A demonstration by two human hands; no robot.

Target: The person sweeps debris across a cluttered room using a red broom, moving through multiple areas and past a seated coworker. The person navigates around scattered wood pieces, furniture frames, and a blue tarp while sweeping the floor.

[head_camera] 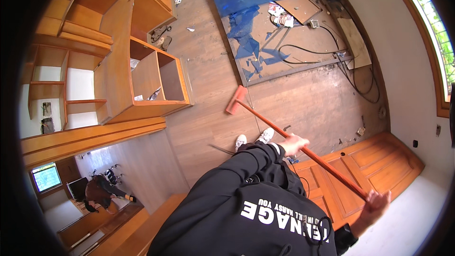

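A red broom with a long wooden handle (328, 169) slants across the view. Its red bristle head (236, 100) rests on the wood-look floor, just off the corner of a low bed-sized frame (298, 72). My left hand (292, 144) is wrapped around the handle partway up, in front of my legs. Higher, at the handle's top end, my right hand (377, 204) grips it. My white shoes (266, 135) stand on the floor behind the broom head. Torn blue sheeting (247, 44) and scraps lie inside the frame.
A wooden cabinet (115, 113) stands at left, with sandals (161, 37) beside it. Black cable (373, 96) loops by the right wall. A panelled wooden door (359, 170) lies at lower right. Through the doorway, another person (97, 193) is visible. Small debris (360, 131) dots the floor.
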